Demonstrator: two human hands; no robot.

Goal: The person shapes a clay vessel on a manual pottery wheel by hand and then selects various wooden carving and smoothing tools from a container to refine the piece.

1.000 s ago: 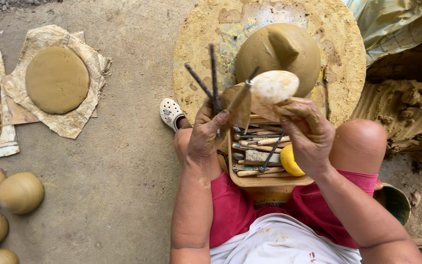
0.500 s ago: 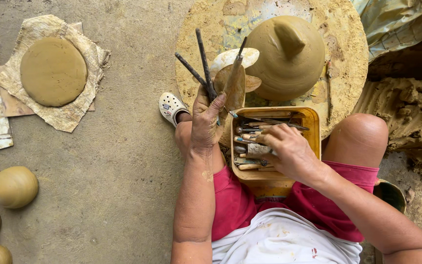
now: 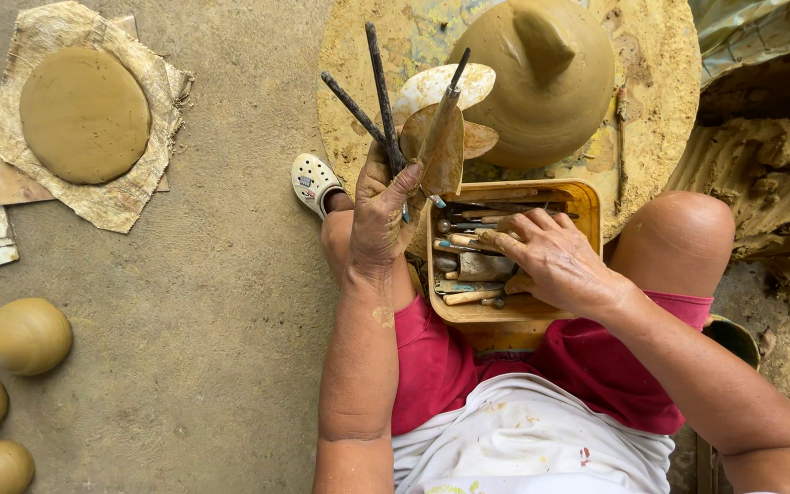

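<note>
Left hand [image 3: 381, 215] now lifts our bundle of tools [image 3: 413, 119], fingers closed on it | right hand [image 3: 546, 256], before raised, now spread inside tool tray [image 3: 587, 206] | near clay pot [image 3: 541, 78]

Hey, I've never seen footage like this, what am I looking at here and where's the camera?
The camera sits on a person's head, looking down at their lap and bare hands. The left hand holds up a bundle of thin sticks and a flat scraper. The right hand reaches into a wooden tray of tools resting on their lap. Ahead stands a round clay lid with a knob on a wheel. On the floor to the left lie a flat clay disc and clay balls.
</note>
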